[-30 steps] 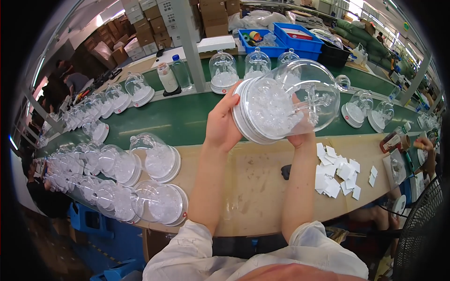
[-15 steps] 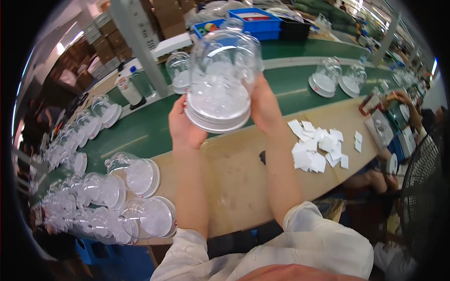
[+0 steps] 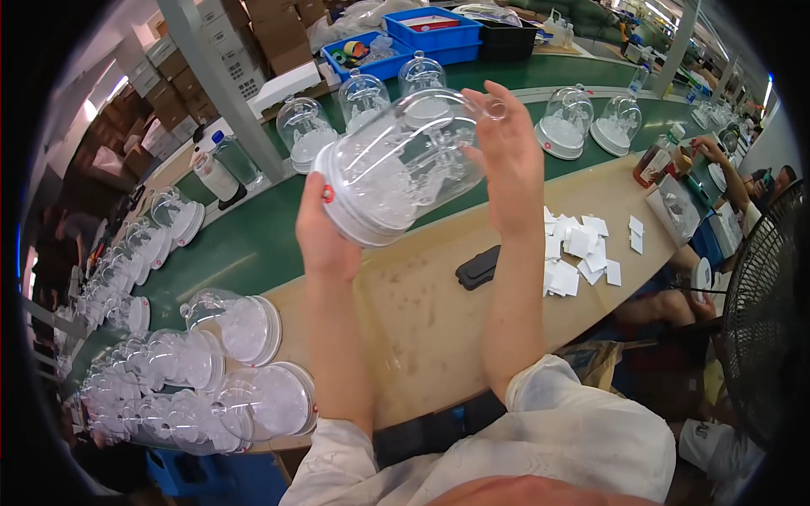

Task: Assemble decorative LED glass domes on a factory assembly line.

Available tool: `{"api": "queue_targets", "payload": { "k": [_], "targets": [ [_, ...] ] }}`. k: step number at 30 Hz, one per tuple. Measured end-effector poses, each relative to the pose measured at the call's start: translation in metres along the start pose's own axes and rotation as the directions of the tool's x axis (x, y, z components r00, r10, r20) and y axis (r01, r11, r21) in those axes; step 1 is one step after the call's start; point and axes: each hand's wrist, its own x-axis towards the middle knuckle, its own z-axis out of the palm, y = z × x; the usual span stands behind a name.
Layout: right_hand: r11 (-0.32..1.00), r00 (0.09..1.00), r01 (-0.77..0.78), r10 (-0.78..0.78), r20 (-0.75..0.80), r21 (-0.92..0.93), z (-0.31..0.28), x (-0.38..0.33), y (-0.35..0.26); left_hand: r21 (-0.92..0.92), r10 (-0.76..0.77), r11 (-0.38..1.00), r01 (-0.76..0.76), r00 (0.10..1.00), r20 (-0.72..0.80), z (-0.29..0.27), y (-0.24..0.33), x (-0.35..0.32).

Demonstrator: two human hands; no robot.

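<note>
So I've got the clear dome (image 3: 405, 160) tipped sideways, up above the worktop (image 3: 422, 312). Left hand (image 3: 325, 236) fingers grip its white base rim, right hand (image 3: 506, 160) fingers wrap its knob end. Black block (image 3: 478, 266) and white cards (image 3: 578, 249) sit below.

Two blue bins (image 3: 439, 34); one black block (image 3: 478, 267).

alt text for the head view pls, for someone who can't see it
A person holds a clear plastic dome tilted on its side above a tan worktable, the left hand at its white base and the right hand at its top. More clear domes lie on their sides at the left, and white paper slips and a small black object lie at the right.
</note>
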Motion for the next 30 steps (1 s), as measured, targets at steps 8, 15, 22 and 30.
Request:
{"api": "queue_targets", "payload": {
  "k": [8, 15, 22, 30],
  "targets": [
    [0.847, 0.935, -0.088, 0.251, -0.250, 0.524, -0.033, 0.020, 0.044, 0.419, 0.280, 0.805, -0.420, 0.892, 0.355, 0.032, -0.012, -0.014],
    [0.622, 0.906, -0.045, 0.354, -0.230, 0.781, -0.027, 0.021, 0.053, 0.668, 0.489, 0.408, -0.622, 0.767, 0.416, 0.036, -0.007, -0.025],
    [0.540, 0.981, -0.186, 0.156, 0.119, 0.821, -0.038, 0.009, 0.067, 0.719, 0.509, 0.266, -0.643, 0.726, 0.462, 0.032, -0.006, -0.024],
    [0.544, 0.971, -0.216, 0.204, 0.122, 0.811, -0.034, 0.013, 0.059, 0.499, 0.417, 0.651, -0.573, 0.818, 0.395, 0.042, -0.013, -0.023]
  ]
}}
